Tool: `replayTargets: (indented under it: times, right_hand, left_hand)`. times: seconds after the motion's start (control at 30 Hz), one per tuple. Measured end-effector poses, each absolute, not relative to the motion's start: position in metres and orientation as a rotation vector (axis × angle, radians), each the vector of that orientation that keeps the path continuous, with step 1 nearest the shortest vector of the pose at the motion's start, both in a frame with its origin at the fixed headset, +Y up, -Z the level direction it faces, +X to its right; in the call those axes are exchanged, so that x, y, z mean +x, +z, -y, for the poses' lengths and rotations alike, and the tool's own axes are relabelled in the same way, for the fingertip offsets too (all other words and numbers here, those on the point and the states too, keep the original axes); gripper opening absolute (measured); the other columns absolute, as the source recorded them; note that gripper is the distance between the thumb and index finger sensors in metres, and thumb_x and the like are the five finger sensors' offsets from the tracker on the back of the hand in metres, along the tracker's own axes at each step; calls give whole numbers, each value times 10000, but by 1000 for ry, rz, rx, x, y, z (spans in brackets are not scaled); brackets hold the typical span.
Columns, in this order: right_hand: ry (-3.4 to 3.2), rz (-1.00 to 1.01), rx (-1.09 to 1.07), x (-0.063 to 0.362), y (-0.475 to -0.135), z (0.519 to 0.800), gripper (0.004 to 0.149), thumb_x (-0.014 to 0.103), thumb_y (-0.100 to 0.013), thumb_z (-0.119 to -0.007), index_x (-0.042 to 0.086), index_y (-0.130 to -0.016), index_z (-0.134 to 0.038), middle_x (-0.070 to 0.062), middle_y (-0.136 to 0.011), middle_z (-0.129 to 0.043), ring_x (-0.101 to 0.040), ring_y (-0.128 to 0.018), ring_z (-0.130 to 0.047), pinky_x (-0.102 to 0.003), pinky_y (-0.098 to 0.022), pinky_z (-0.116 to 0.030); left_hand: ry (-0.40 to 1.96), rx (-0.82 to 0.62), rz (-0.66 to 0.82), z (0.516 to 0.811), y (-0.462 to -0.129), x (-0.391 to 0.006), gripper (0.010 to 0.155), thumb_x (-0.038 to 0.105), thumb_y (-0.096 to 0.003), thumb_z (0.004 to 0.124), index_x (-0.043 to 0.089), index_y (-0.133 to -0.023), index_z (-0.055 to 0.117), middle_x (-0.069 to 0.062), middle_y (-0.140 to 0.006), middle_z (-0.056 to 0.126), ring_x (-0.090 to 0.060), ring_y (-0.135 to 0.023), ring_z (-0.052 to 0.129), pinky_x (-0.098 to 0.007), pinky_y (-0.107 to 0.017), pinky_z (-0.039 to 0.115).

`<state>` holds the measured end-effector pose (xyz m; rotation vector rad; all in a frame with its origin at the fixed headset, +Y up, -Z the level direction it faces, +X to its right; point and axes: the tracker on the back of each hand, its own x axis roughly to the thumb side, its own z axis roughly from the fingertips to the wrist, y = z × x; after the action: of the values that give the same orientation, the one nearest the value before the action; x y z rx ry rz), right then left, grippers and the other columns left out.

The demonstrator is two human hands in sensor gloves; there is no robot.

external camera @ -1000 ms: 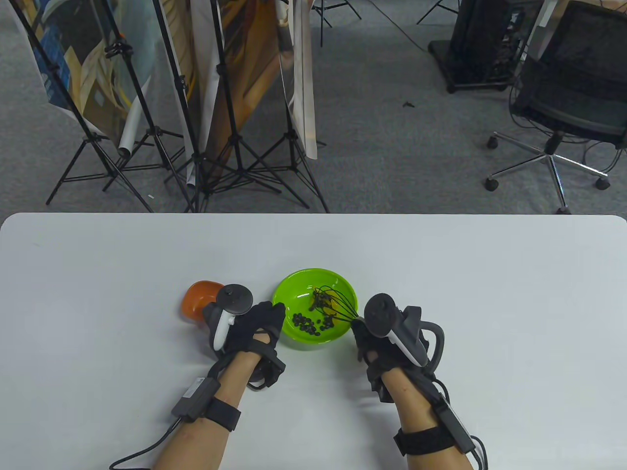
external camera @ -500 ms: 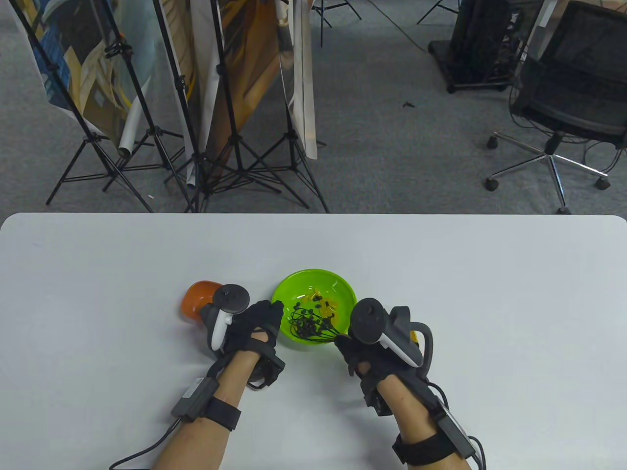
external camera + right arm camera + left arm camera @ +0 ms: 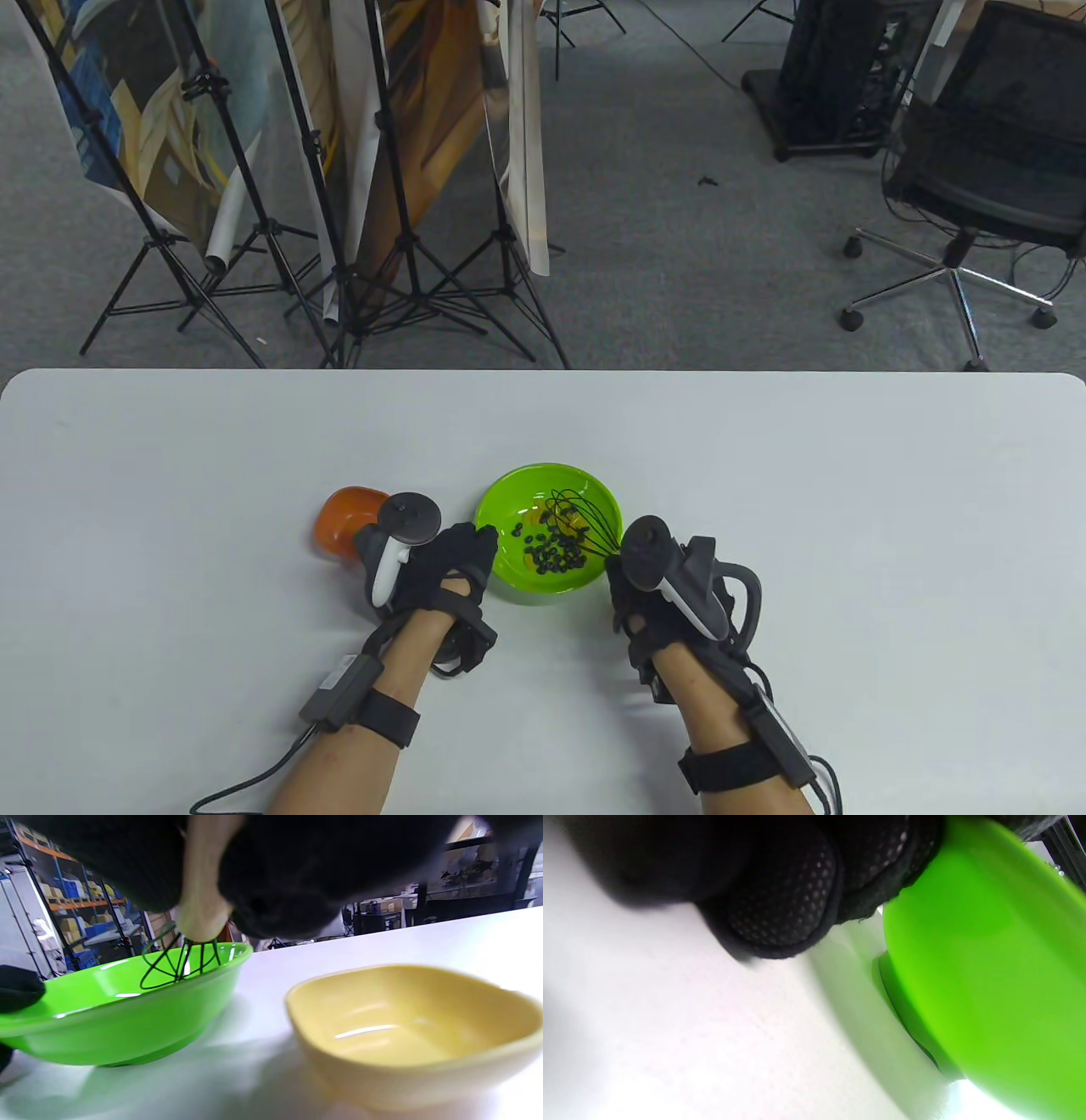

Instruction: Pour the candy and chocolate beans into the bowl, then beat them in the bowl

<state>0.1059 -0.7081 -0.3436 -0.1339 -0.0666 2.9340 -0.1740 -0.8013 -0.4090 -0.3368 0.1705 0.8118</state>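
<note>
A green bowl sits mid-table with dark chocolate beans and a few yellow candies inside. My left hand holds its left rim, thumb over the edge; in the left wrist view gloved fingers press the bowl's outer wall. My right hand grips the pale handle of a black wire whisk, whose loops reach into the bowl's right half among the beans.
An orange bowl stands just left of my left hand, partly hidden by the tracker. An empty yellow bowl sits right of the green bowl, under my right hand. The white table stretches wide either side.
The whisk swept from the bowl's right side to its near left, then back to the right. The beans shifted with it. My left hand stayed on the rim.
</note>
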Motion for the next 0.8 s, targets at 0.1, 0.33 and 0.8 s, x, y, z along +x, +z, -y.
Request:
replayTargets:
  times: [0.1, 0.33, 0.8]
  right_hand:
    - [2890, 70, -81, 98, -344, 712, 569, 513, -473, -796, 63, -806, -899, -122, -398, -1001, -180, -20, -934, -371, 45, -872]
    - [2853, -102, 143, 89, -338, 698, 547, 513, -470, -837, 81, -794, -927, -136, -391, -1008, -205, -18, -934, -396, 39, -864]
    - [3020, -47, -87, 127, -336, 674, 544, 504, -450, -896, 80, -788, -944, -150, -403, -1009, -232, -40, -934, -420, 8, -862]
  left_hand:
    - [824, -346, -165, 802, -409, -174, 432, 599, -481, 687, 235, -662, 835, 110, -443, 985, -135, -325, 1064, -268, -229, 938]
    - [827, -338, -174, 802, -409, -174, 433, 606, -478, 650, 257, -663, 829, 128, -444, 983, -127, -331, 1066, -263, -234, 940]
    - [818, -361, -160, 803, -409, -169, 431, 613, -476, 669, 255, -649, 836, 129, -429, 983, -121, -319, 1064, -259, -226, 940]
